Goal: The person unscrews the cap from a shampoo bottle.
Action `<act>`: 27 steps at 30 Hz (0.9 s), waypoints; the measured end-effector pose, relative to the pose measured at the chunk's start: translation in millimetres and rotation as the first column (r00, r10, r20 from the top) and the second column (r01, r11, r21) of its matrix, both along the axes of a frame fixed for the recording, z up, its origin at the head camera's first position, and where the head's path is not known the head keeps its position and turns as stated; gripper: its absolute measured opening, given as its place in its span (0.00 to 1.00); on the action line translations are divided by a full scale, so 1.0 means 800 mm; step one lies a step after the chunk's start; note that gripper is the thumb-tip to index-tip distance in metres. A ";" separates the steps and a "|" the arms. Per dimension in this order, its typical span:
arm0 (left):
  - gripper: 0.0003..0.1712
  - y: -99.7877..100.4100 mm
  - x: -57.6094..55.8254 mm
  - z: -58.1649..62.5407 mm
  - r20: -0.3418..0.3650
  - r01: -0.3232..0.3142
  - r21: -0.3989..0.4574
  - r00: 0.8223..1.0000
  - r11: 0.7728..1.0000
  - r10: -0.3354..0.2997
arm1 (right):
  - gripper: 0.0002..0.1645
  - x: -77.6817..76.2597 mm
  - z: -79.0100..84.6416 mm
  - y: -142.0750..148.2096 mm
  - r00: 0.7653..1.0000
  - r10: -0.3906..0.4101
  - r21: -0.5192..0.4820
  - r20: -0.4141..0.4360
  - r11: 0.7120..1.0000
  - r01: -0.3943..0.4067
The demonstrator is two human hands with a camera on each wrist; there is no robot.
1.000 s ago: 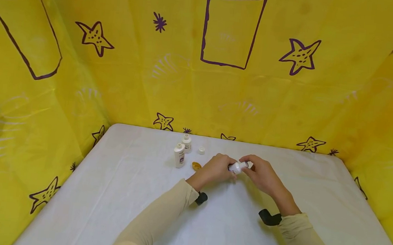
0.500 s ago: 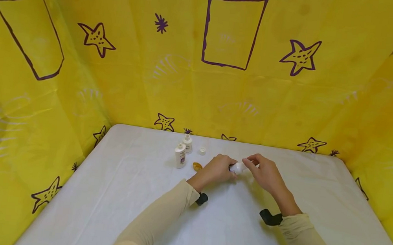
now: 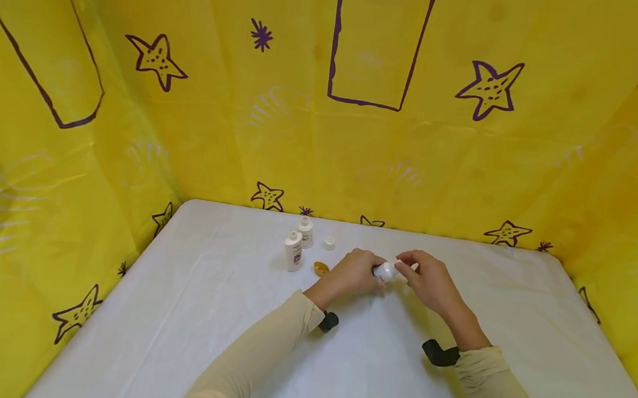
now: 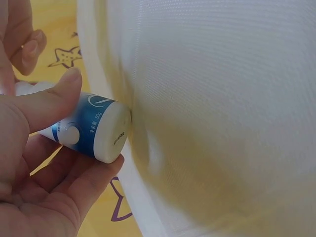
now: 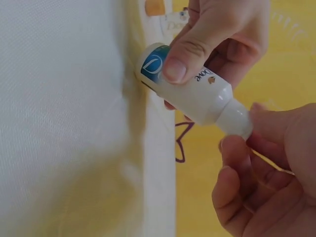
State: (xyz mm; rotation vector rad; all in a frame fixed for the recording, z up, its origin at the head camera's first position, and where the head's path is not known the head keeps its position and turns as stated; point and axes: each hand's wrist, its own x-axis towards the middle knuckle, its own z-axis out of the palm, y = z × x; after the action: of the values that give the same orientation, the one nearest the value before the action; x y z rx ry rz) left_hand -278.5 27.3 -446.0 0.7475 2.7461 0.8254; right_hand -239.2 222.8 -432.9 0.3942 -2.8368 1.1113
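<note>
My left hand (image 3: 353,271) grips a small white Dove bottle (image 5: 190,101) with a blue label band, thumb on one side and fingers underneath. The bottle lies tilted, its neck end towards the right and its flat base (image 4: 114,133) facing the table in the left wrist view. On its end sits a white screw cap (image 5: 233,117). My right hand (image 3: 431,281) pinches that cap between thumb and index finger, the other fingers loosely curled below. In the head view the cap is mostly hidden by the right fingertips.
Two white bottles without caps stand left of the hands, one nearer (image 3: 293,254) and one behind (image 3: 305,233). A loose white cap (image 3: 329,243) and a small orange-gold object (image 3: 320,268) lie beside them. Yellow printed cloth (image 3: 215,138) walls the white table (image 3: 200,290).
The right hand's fingers have shifted a little right, towards the end of the cap, and changed their hold on it. The left hand and bottle stay nearly in place.
</note>
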 end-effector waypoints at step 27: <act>0.23 -0.003 0.001 -0.003 -0.006 -0.022 0.033 1.000 0.999 0.022 | 0.22 -0.002 -0.006 -0.008 0.999 0.045 -0.002 0.003 0.999 -0.045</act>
State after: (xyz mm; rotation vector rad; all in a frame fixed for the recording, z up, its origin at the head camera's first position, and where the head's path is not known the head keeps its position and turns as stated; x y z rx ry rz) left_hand -278.0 24.6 -448.5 0.7288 2.7573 0.8761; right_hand -241.2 216.4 -437.3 0.4583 -2.8423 1.1238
